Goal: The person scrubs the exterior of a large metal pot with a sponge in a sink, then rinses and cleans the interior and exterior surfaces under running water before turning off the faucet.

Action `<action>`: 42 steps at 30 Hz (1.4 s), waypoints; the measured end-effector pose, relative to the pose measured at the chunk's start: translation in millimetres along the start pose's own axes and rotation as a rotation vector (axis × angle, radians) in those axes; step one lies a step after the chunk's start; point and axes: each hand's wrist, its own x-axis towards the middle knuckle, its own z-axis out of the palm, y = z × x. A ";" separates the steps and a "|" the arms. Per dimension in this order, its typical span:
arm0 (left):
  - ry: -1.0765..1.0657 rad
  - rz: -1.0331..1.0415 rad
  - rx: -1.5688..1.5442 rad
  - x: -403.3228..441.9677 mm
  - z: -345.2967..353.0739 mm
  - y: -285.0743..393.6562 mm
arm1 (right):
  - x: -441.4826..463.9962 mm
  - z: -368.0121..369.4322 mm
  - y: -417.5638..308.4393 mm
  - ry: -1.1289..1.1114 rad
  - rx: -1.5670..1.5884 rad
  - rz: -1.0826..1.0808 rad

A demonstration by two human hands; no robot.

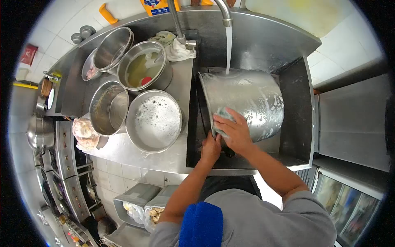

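Here, the left hand (210, 149) grips a large silver cylindrical metal pot (247, 92) by its left rim; the right hand (236, 131) clasps a pale grey-green cloth (222, 117) against it.

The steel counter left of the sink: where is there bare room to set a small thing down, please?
Bare steel shows between the pot of yellowish liquid, the white cloth and the sink. Another strip runs along the front edge, before the soapy pot. The rear left is crowded: metal containers stand close together.
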 end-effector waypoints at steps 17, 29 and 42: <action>-0.112 0.098 0.086 -14.3 -17.1 -13.9 | 32.3 27.9 -20.7 0.137 0.058 -0.120; 0.034 0.135 -0.251 47.5 -42.6 72.1 | 108.2 2.1 106.9 -0.077 -0.133 0.253; -0.307 -0.089 0.133 -31.9 -22.6 17.2 | 102.9 -7.8 152.8 -0.067 -0.162 0.132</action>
